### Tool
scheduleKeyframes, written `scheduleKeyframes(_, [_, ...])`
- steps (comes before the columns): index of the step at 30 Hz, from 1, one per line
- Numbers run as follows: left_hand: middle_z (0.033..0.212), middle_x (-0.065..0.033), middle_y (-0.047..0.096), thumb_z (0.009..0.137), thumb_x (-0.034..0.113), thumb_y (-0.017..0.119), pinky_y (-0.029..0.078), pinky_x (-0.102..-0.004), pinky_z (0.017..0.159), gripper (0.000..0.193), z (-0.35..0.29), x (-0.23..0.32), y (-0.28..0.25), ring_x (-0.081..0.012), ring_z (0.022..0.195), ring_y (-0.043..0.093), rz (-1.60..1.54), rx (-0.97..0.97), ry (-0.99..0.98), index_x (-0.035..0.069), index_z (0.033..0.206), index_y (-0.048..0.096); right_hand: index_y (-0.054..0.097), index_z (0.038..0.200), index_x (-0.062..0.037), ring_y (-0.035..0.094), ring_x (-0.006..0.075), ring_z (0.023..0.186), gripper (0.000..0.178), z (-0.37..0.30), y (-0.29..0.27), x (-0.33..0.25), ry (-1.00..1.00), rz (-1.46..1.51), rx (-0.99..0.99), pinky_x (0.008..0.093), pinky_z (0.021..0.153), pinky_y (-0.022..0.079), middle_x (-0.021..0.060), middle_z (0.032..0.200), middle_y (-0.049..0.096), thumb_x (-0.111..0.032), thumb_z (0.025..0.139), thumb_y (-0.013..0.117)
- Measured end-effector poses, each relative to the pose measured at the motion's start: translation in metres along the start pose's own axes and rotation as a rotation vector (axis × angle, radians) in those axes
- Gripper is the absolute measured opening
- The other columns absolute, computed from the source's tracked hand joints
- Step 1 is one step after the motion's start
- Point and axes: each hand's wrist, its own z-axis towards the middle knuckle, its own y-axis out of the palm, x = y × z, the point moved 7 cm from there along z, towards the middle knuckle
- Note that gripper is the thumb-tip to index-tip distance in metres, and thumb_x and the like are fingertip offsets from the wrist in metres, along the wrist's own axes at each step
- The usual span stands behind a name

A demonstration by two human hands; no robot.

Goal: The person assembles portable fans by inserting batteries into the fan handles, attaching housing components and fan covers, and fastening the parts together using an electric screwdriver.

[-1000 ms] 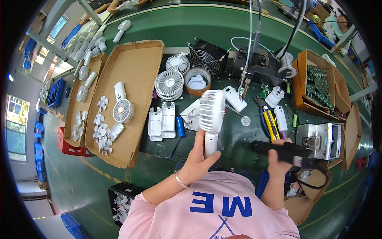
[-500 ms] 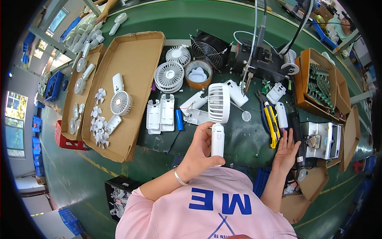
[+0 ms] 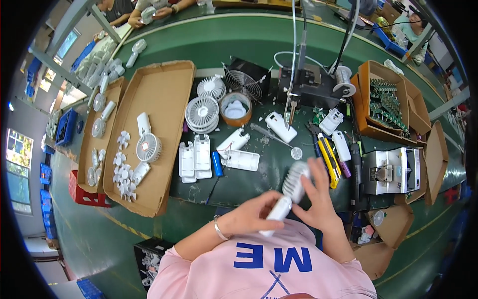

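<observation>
A white handheld fan [image 3: 279,213] is tilted in front of my chest, its caged head up to the right. My left hand [image 3: 251,214] is closed round its handle. Beside the fan head my right hand [image 3: 321,207] has its fingers spread, slightly blurred; whether they touch the cage is unclear. Ahead on the dark work mat lie opened white fan housings [image 3: 241,159], a blue cylindrical battery [image 3: 217,164] and another white handle body [image 3: 281,127]. A yellow utility knife [image 3: 328,162] and dark-handled pliers [image 3: 314,133] lie near the right hand.
A cardboard tray [image 3: 169,82] at left holds fan blades and a fan. White fan cages [image 3: 202,114] stand beside a tape roll [image 3: 236,119]. Behind are a black soldering stand [image 3: 318,87] and solder spool [image 3: 344,79]; at right, a circuit-board box [image 3: 366,107] and metal-fronted device [image 3: 391,172]. Co-workers sit beyond.
The fan has gone from upright to tilted and lower, still in my left hand. My right hand has come from the right side to the fan head. The view has shifted slightly.
</observation>
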Motion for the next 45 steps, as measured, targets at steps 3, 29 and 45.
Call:
scheduleKeyframes(3, [0.112, -0.0063, 0.056, 0.091, 0.037, 0.056, 0.041, -0.0288, 0.091, 0.048, -0.004, 0.010, -0.004, -0.0132, 0.104, 0.053, -0.109, -0.023, 0.001, 0.000, 0.121, 0.048, 0.053, 0.124, -0.0110, 0.037, 0.0403, 0.127, 0.073, -0.004, 0.001, 0.010, 0.078, 0.189, -0.011, 0.0456, 0.102, 0.034, 0.0188, 0.134, 0.041, -0.011, 0.055, 0.078])
scheduleKeyframes(29, [0.115, -0.0093, 0.057, 0.075, 0.085, 0.008, 0.045, -0.0318, 0.090, 0.104, 0.016, -0.021, -0.011, -0.0180, 0.108, 0.054, -0.406, 0.394, 0.156, 0.002, 0.124, 0.049, 0.063, 0.109, -0.0100, 0.052, 0.0283, 0.101, 0.047, -0.008, 0.038, -0.048, -0.116, 0.138, 0.185, 0.0410, 0.085, 0.043, 0.0126, 0.109, 0.052, -0.019, 0.064, 0.074])
scheduleKeyframes(45, [0.125, -0.0086, 0.049, 0.076, 0.083, 0.021, 0.041, -0.0339, 0.096, 0.095, 0.024, -0.024, -0.009, -0.0198, 0.114, 0.051, -0.269, 0.424, 0.278, 0.009, 0.134, 0.036, 0.063, 0.109, -0.0073, 0.051, 0.0329, 0.099, 0.049, 0.003, 0.020, -0.027, 0.144, 0.212, 0.259, 0.0420, 0.083, 0.044, 0.0143, 0.112, 0.053, -0.021, 0.062, 0.074])
